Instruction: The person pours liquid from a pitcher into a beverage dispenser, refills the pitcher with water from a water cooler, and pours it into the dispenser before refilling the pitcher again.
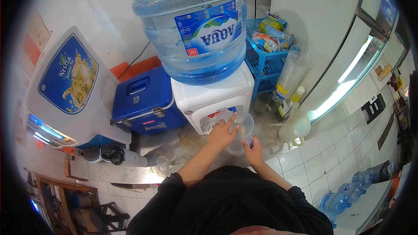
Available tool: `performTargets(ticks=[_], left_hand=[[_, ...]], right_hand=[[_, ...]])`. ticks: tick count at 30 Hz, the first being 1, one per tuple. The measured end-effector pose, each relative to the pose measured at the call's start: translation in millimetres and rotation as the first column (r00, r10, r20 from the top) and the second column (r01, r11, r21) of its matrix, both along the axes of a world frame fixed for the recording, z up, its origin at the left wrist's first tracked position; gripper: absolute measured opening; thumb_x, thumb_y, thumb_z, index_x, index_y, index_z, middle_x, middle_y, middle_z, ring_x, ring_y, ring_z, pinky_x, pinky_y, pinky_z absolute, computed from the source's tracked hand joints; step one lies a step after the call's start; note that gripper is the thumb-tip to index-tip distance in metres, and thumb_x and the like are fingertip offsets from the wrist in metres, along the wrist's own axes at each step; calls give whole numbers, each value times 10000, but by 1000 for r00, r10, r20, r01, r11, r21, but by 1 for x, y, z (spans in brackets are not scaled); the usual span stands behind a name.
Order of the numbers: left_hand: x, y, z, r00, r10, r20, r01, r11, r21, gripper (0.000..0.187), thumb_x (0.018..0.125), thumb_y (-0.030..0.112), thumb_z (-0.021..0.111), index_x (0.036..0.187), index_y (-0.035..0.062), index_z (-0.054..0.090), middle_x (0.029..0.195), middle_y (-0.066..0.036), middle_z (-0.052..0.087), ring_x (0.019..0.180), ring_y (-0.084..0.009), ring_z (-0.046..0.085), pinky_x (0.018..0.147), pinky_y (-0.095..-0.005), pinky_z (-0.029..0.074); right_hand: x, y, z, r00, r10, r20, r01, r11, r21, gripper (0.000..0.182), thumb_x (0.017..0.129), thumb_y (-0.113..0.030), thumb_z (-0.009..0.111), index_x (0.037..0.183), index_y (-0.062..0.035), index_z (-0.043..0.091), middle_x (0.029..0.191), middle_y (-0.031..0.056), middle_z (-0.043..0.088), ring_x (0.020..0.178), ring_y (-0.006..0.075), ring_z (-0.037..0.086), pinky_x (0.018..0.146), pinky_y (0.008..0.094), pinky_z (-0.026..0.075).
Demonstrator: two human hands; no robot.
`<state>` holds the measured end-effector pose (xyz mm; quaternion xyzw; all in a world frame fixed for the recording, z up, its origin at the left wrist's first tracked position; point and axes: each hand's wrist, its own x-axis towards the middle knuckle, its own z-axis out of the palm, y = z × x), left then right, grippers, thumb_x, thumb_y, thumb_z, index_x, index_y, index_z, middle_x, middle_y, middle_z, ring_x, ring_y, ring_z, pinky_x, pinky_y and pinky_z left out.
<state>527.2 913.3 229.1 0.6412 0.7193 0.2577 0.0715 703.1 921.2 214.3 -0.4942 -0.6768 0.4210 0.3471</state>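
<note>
My left hand reaches to the front of the white water dispenser, its index finger stretched out at the blue tap and its thumb apart, holding nothing. Just right of it, my right hand is closed on the side of a clear plastic jug, which is under the dispenser's tap side. A red tap shows to the left of the blue one. On top of the dispenser, a large upturned water bottle with a blue label stands with water in it.
Left of the dispenser are a blue cooler box and a drink machine; a tumbler lies before them. To the right stand a blue rack of packets, stacked clear cups, bottles and a translucent pitcher.
</note>
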Motion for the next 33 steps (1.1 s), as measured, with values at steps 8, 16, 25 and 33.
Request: performTargets(ticks=[8, 16, 25, 33], left_hand=[[1, -2, 7, 999, 16, 34, -15, 1000, -11, 542, 855, 438, 472, 1366, 295, 362, 894, -210, 561, 832, -395, 573, 737, -455, 480], [2, -4, 11, 998, 13, 65, -12, 1000, -18, 534, 861, 445, 459, 1366, 307, 356, 902, -205, 560, 840, -388, 574, 741, -454, 481], [12, -12, 45, 995, 100, 14, -98, 990, -99, 533, 856, 440, 469, 1362, 309, 363, 878, -212, 560, 803, -397, 580, 713, -457, 486], [6, -5, 27, 998, 56, 17, -55, 998, -32, 537, 853, 434, 478, 1362, 303, 367, 876, -215, 562, 797, -400, 580, 702, -458, 486]], right_hand=[[0, -1, 7, 1000, -6, -9, 7, 997, 80, 268, 786, -213, 686, 874, -5, 541, 631, 77, 544, 565, 123, 475, 540, 302, 418], [-1, -1, 0, 1000, -12, 9, 11, 999, 44, 259, 789, -195, 683, 888, -7, 535, 641, 76, 552, 571, 117, 479, 541, 294, 419], [-1, 0, -3, 1000, -12, 9, 12, 998, 67, 264, 786, -192, 686, 892, -10, 528, 642, 58, 525, 575, 112, 456, 534, 285, 405], [0, 0, 3, 1000, -5, 8, 5, 1000, 14, 268, 781, -189, 695, 888, -11, 525, 641, 49, 510, 576, 110, 441, 534, 285, 399]])
